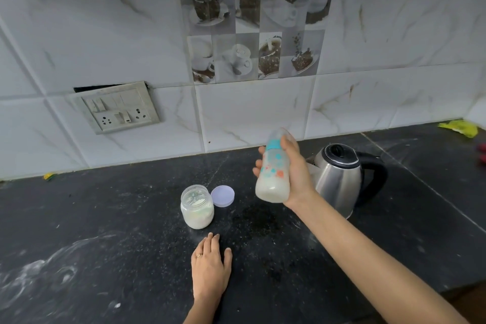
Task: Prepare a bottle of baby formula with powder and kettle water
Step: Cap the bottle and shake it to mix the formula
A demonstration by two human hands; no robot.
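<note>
"Baby bottle point(273, 173), where's it at?"

"Head cam: up in the air over the black counter point(131, 244), just left of the steel kettle point(339, 179). R hand point(297, 173) has it, fingers and thumb wrapped round the body from the right side."

"Upright?"

"No, tilted, top end leaning up twd the tiled wall. Milky white liquid sits in the lower part. Teal collar up top; the tip's blurred, prob. a clear cap over it."

"L hand?"

"L hand point(210, 265) lies flat on the counter, palm down, fingers straight, gripping nothing. Ring point(200, 255) on one finger."

"Powder?"

"Glass jar point(197, 208) w/ white powder stands open, beyond the L hand's fingertips, not touching them. Its lilac lid point(222, 196) lies just beside it, on the right."

"Kettle?"

"Stands on the counter, lid down, black handle pointing right."

"Anything else?"

"Switch plate point(118, 108) on the wall at left, something yellow point(459, 127) in the far right corner."
</note>
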